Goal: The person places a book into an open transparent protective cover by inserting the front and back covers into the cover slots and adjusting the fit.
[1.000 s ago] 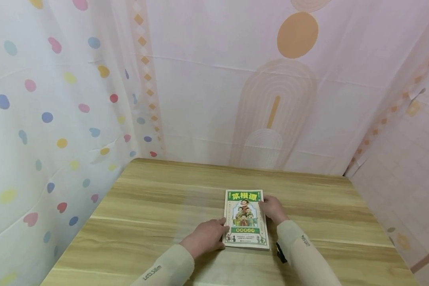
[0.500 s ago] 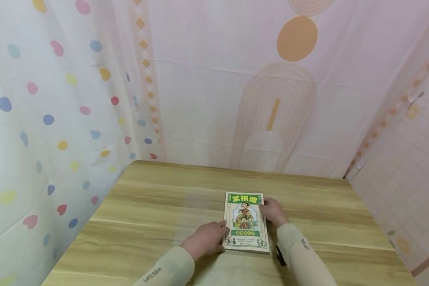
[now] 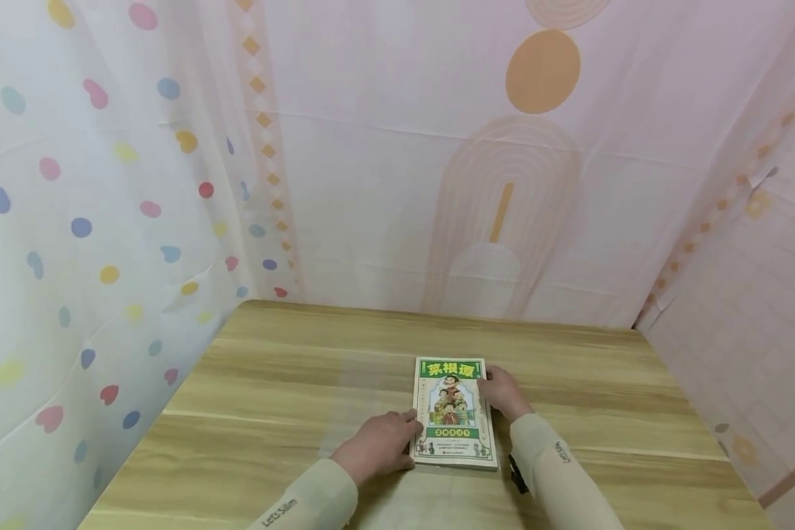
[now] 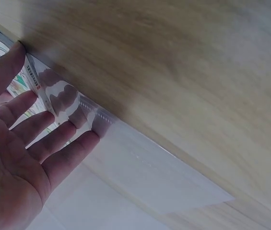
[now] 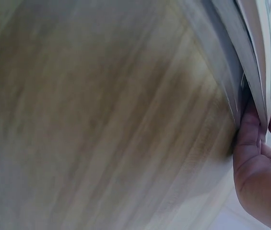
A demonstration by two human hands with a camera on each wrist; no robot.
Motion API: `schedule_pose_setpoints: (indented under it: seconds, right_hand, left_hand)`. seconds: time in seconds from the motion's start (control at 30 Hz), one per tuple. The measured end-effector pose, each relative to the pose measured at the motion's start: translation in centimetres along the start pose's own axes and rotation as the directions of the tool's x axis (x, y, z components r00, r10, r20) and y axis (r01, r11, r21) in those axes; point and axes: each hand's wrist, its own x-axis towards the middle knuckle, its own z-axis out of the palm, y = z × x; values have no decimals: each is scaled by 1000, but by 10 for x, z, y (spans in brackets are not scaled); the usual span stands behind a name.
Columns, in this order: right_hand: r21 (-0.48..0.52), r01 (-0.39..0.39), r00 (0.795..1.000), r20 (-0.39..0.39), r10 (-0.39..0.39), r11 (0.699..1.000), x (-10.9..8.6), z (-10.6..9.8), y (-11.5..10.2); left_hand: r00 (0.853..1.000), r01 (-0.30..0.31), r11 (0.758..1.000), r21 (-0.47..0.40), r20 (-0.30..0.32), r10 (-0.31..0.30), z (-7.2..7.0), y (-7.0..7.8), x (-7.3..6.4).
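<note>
A paperback book (image 3: 452, 412) with a green and cream cover, cartoon figures and large Chinese characters lies flat on the wooden table. My left hand (image 3: 383, 442) rests against its left edge, the thumb near the close corner. In the left wrist view that hand's fingers (image 4: 70, 155) are fairly straight, their tips touching the book's side and a glossy clear plastic sheet (image 4: 159, 167). At the right edge my right hand (image 3: 506, 390) pinches the book, thumb on the cover. In the right wrist view a finger (image 5: 248, 139) reaches under the pages, beside a translucent layer.
Pale translucent film (image 3: 361, 383) extends left of the book on the table (image 3: 271, 397). A dotted curtain (image 3: 106, 235) hangs at the left, a pinkish patterned curtain (image 3: 371, 184) behind the far edge. A black strap (image 3: 518, 473) shows by the right sleeve.
The head view has shifted slightly. Both hands keep their places at the book's edges, and the book stays flat.
</note>
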Motion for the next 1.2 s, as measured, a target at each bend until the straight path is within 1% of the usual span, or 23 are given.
schedule_pose_setpoints:
  seconds: [0.13,0.2,0.23,0.27,0.3,0.37,0.43,0.47,0.6,0.7,0.9,0.97,1.07,1.2]
  right_hand:
    - [-17,30,999,-21,-30,999,-1,4,-3]
    - [-73,62,997,-47,-66,995,0,5,-6]
    - [-128,79,994,-60,-88,989,0,4,-7]
    - [-200,104,990,-77,-121,974,1,3,-8]
    - [-279,122,983,-98,-155,953,2,1,-9]
    - [-426,148,965,-135,-224,893,4,-4,-10]
    - [-520,157,952,-145,-268,839,5,-10,-10]
    - [-544,165,948,-143,-284,823,5,-14,-9]
    - [-522,197,958,-77,-275,830,7,-22,-7]
    - [-523,224,959,-33,-282,823,9,-23,-5]
    - [-553,274,945,5,-326,787,12,-15,-3]
    - [-557,285,944,20,-330,780,14,-12,-3]
    - [-563,289,945,38,-324,774,18,-8,-2]
    - [-567,272,952,43,-302,778,18,-6,0]
  left_hand:
    - [1000,-1,1000,9,-8,1,-1,-1,0]
    - [1000,-4,1000,20,-11,4,-2,-2,1]
    - [1000,-5,1000,21,-11,5,-3,-2,1]
    - [1000,-7,1000,22,-14,8,-4,-2,2]
    - [1000,-9,1000,26,-14,9,-5,-2,2]
    - [1000,-9,999,31,-12,10,-5,-2,3]
    - [1000,-7,999,33,-9,8,-6,-1,2]
    - [1000,-7,999,34,-8,7,-5,-1,2]
    - [1000,-2,999,33,2,1,-4,-1,2]
    - [1000,4,999,37,3,-4,-4,-2,3]
    - [1000,-4,999,45,-3,4,-3,-1,4]
    - [1000,-2,999,41,-1,2,-2,0,4]
    - [1000,2,999,41,4,-3,-2,1,3]
    - [1000,-5,999,51,-5,6,-2,3,2]
